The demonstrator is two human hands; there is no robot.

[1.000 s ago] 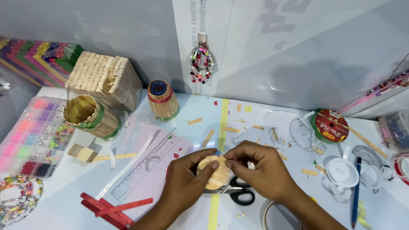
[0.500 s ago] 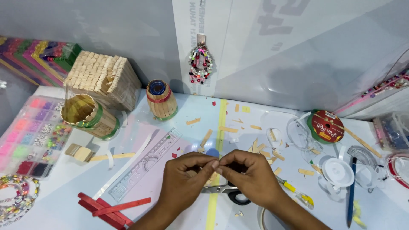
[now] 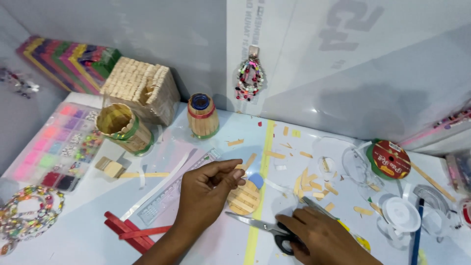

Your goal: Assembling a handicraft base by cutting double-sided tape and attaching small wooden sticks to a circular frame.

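The right hand (image 3: pixel 321 235) closes its grip on the black-handled scissors (image 3: pixel 267 228), blades parted and lying flat on the table (image 3: pixel 88 235). Just beyond the blades, the round disc of wooden sticks (image 3: pixel 244 198) rests under the left hand (image 3: pixel 206 196), fingertips pinched on its edge. Better to keep the disc pressed flat and fingertips off the cut line.

Left hand (image 3: pixel 203 194) on stick disc (image 3: pixel 244 198), right hand (image 3: pixel 326 235) on scissors (image 3: pixel 267 227)

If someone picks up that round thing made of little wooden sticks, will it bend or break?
The round stick disc probably stays stiff, since its flat sticks lie side by side. It looks thin, so likely light. The left hand pinches its edge gently, and loose stick scraps lie nearby, so rough handling might snap pieces off.
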